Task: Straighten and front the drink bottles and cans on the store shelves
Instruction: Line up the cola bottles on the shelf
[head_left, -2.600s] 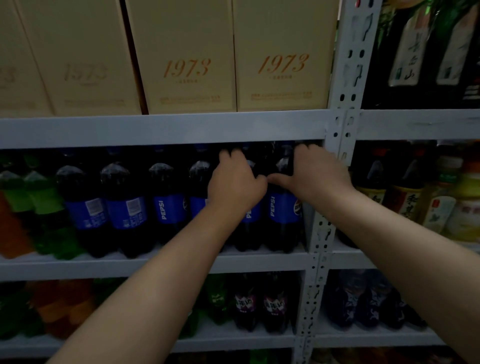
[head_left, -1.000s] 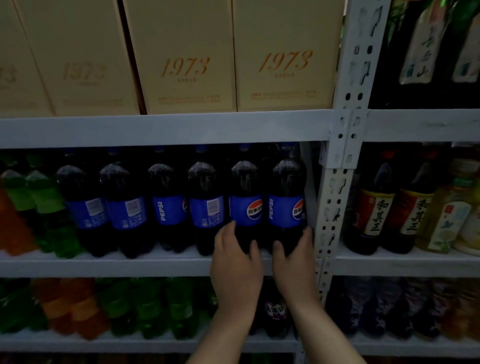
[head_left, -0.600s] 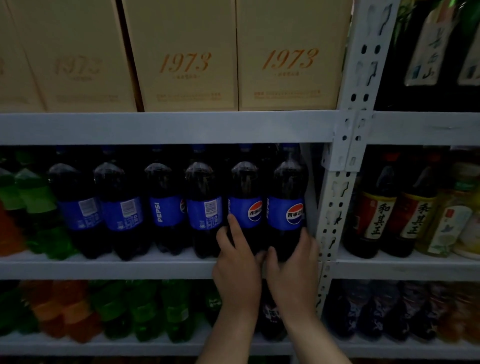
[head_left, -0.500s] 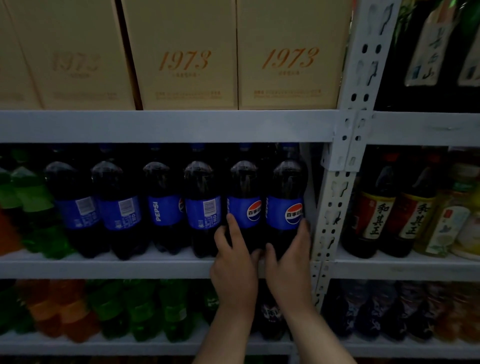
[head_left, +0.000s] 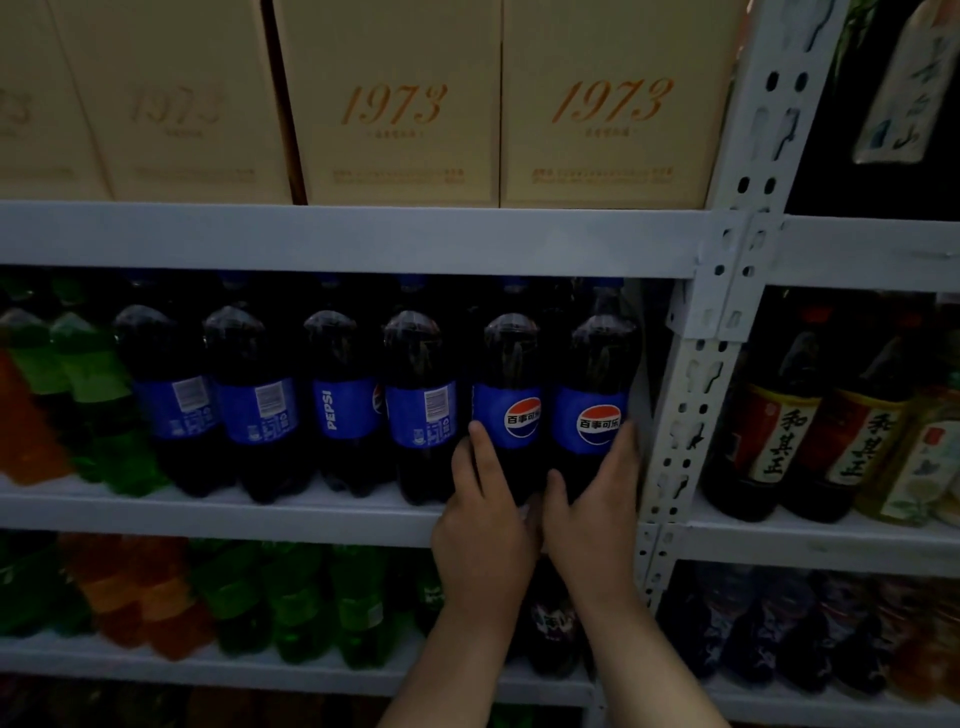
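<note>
Shelving fills my feed, grey steel with a perforated upright (head_left: 691, 415) splitting the bays, and the middle shelf (head_left: 208, 514) carries the cola row (head_left: 249, 353) I'm following: six dark bottles with blue labels, all standing upright along the front lip. At the right of that row, the end bottle (head_left: 602, 364) sits beside the upright, with the neighbour bottle (head_left: 511, 358) at its side. Here's the change: a couple of seconds back both hands were up at the shoulders of this pair and the labels showed sideways lettering. Now the hands are down at the bases and both round logos face square out. The left hand (head_left: 485, 525) wraps the neighbour bottle low, forefinger lying up the label's left edge. The right hand (head_left: 592, 519) cups the end bottle, fingers up its right side, thumb across the front near the base. I'd call this pair fronted. Further left the job looks unfinished: the next bottle (head_left: 421, 364) shows its barcode, as do two more, and the lettered bottle (head_left: 337, 358) shows PEPSI sideways.
</note>
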